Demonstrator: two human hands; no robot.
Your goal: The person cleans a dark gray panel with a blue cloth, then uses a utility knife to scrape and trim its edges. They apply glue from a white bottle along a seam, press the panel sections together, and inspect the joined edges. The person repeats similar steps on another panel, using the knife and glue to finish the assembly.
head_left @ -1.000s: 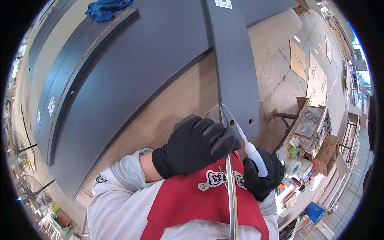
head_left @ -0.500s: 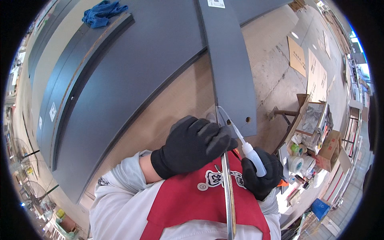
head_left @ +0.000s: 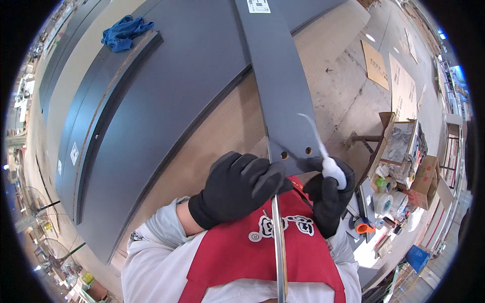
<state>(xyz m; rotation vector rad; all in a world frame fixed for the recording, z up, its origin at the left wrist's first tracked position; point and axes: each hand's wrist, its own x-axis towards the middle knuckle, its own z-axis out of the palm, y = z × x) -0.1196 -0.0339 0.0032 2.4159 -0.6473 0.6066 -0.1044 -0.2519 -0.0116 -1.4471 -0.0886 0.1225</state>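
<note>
My left hand (head_left: 240, 187), in a black glove, has its fingers closed round a long narrow strip (head_left: 278, 247) at the near end of a dark grey panel (head_left: 285, 91). The strip runs down in front of my red apron. In my right hand (head_left: 328, 197), also black-gloved, a small white squeeze bottle (head_left: 334, 173) is held with its long thin curved nozzle pointing up and left. The nozzle lies over the panel's right edge in this view. Two round holes (head_left: 284, 155) show near the panel's end.
More dark grey panels (head_left: 172, 86) lie to the left, with a blue cloth (head_left: 124, 33) on one. At the right stands a cluttered cart (head_left: 399, 146) with tape rolls (head_left: 384, 203) and a cardboard box (head_left: 424, 182). Flat cardboard (head_left: 375, 65) lies on the floor beyond.
My right hand has lifted the squeeze bottle up and to the right, taking its nozzle away from the panel's left edge. My left hand stays near the panel's end.
</note>
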